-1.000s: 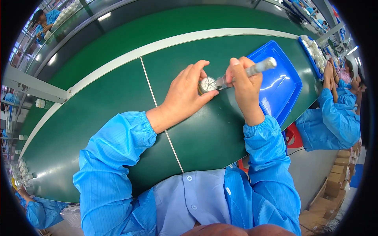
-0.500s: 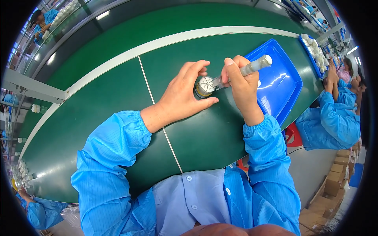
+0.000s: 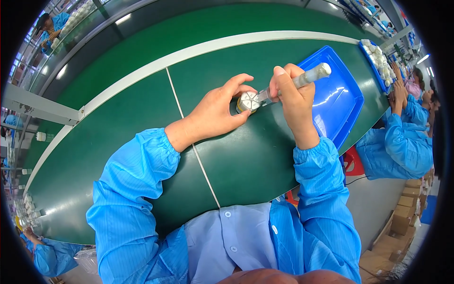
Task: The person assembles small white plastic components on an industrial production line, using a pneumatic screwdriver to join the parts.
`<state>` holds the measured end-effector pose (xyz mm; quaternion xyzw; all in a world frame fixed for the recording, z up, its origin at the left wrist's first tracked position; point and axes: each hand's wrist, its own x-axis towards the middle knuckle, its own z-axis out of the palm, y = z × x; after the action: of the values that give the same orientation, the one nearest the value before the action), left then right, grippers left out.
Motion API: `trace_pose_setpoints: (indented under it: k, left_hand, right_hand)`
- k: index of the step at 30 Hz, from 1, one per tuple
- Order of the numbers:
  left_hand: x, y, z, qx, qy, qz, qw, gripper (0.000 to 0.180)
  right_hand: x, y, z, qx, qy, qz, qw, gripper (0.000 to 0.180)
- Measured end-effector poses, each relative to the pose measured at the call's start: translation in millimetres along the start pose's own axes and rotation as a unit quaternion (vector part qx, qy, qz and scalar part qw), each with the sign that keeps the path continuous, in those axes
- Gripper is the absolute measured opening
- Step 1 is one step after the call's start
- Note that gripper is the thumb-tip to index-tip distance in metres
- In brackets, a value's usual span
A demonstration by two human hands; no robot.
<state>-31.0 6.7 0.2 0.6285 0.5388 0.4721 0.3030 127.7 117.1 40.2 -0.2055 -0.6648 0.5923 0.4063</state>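
My left hand [image 3: 218,110] grips a small round white part [image 3: 248,101] with a yellowish side, holding it upright on the green conveyor belt [image 3: 142,142]. In my right hand [image 3: 292,98] is a grey, tape-wrapped tool [image 3: 309,76], held in a fist. Its metal tip touches the top of the round part. Both forearms are in blue sleeves.
An empty blue tray [image 3: 336,102] lies on the belt just right of my right hand. Farther right, a second blue tray [image 3: 378,59] holds several white parts, and a person in blue [image 3: 402,137] works there. Cardboard boxes [image 3: 406,213] are stacked at the lower right.
Both hands with the part and the tool have stayed in about the same spot on the belt; the tool's tilt shifted only slightly.
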Motion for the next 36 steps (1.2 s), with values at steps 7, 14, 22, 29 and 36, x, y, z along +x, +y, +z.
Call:
trace_pose_setpoints:
  k: [7, 14, 22, 29, 36]
  left_hand:
    - [8, -3, -7, 0.030, -0.037, 0.028, 0.998, 0.050]
    - [21, -29, -37, -0.260, -0.030, -0.118, 0.958, 0.039]
    - [27, -92, -160, 0.104, 0.333, -0.060, 0.935, 0.045]
    - [-18, -132, -226, 0.358, 0.462, -0.172, 0.793, 0.057]
    - [44, -48, -96, 0.380, 0.317, 0.142, 0.857, 0.039]
  right_hand:
    - [4, 6, 1, -0.015, 0.010, 0.021, 1.000, 0.035]
    - [12, -2, -6, 0.107, 0.106, -0.030, 0.988, 0.033]
    - [-16, 26, 17, -0.115, 0.015, -0.136, 0.984, 0.035]
    - [-24, 13, 37, -0.228, -0.131, -0.301, 0.917, 0.032]
    - [-26, 0, 36, -0.212, -0.115, -0.359, 0.902, 0.031]
